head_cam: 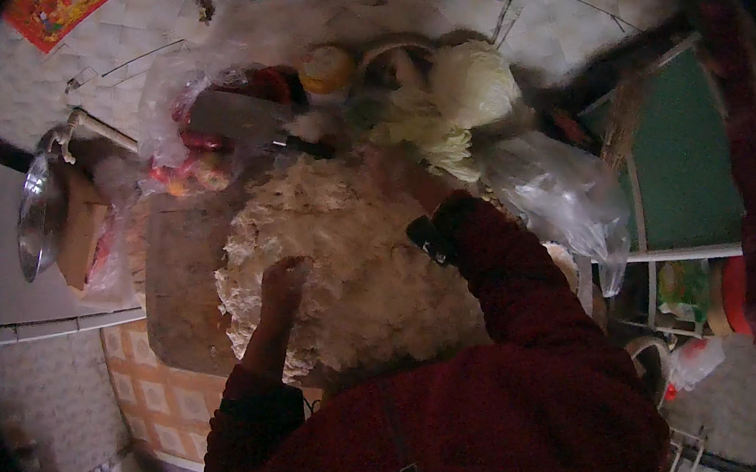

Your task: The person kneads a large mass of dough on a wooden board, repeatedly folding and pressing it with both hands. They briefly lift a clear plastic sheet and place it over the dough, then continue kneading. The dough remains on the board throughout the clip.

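Note:
A broad, rough, pale mass that looks like dough [352, 261] covers most of a wooden board [177, 278] in front of me. My left hand [283, 282] rests on the left part of this mass, its fingers curled and partly hidden. Blurred and dim, my right hand [406, 178] reaches over the mass's far right edge, close to some pale cabbage leaves [445, 147]. What either hand holds, if anything, does not show. Beyond the board lies a cleaver [238, 118] with a dark handle, on top of bagged items.
Behind the board are a jar-like container [326, 69], a napa cabbage [476, 81] and apples [206, 173]. A clear plastic bag [548, 183] lies at right. To the left, a metal basin [37, 211] leans by a cardboard box [79, 234].

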Demonstrator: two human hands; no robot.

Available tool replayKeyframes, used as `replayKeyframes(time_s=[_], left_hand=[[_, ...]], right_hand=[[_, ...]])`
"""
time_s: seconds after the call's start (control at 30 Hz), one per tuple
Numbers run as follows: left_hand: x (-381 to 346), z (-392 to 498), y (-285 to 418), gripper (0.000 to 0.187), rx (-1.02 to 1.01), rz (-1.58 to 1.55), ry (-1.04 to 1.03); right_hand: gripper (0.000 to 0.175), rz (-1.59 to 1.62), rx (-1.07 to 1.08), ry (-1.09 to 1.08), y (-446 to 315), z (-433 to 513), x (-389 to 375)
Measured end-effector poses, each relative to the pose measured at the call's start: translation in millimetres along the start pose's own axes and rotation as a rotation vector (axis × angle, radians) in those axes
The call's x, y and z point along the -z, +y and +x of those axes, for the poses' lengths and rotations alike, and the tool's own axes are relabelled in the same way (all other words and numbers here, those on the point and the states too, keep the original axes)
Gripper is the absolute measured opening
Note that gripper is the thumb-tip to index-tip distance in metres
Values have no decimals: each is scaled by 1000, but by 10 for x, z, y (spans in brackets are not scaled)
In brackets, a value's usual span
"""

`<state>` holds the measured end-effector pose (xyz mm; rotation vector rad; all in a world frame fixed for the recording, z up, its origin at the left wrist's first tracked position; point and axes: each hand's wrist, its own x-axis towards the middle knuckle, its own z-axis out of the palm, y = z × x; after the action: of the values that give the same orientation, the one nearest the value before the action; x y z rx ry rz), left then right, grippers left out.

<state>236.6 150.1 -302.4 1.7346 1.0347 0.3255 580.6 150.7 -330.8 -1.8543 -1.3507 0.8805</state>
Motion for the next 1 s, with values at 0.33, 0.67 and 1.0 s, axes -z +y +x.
replayKeyframes(time_s=[0.33, 0.67, 1.0], left_hand=[[175, -285, 109, 37, -170, 261, 24], [5, -549, 721, 64, -392, 579, -31], [-194, -1013, 704, 27, -446, 735, 78]], right_hand=[[30, 44, 0, 117, 145, -148, -82], [32, -272, 73, -206, -893, -1312, -93], [28, 96, 162, -118, -1267, -1691, -631]])
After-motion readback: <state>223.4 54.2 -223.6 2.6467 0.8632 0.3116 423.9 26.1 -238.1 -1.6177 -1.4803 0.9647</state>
